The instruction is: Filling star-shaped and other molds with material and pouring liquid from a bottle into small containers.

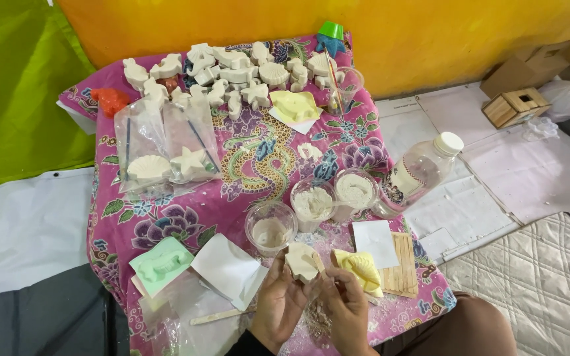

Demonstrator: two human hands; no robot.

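Observation:
My left hand (277, 304) and my right hand (346, 308) meet low in the view, above a small table covered with a pink flowered cloth (186, 217). Both hold a small white plaster figure (302, 260) between the fingertips. White crumbs and powder (316, 318) lie on the cloth under my hands. A yellow mould (359, 268) with a shell shape sits just right of my right hand. Right in front of my hands stand three clear plastic cups of white powder or paste (270, 227) (312, 202) (355, 190).
Several white plaster figures (232, 72) crowd the table's far edge. Two clear bags (165, 148) hold figures and brushes. A green mould (161, 264), white paper (227, 269), wooden sticks (400, 264), a plastic bottle (420, 171) and a small wooden box (516, 107) lie around.

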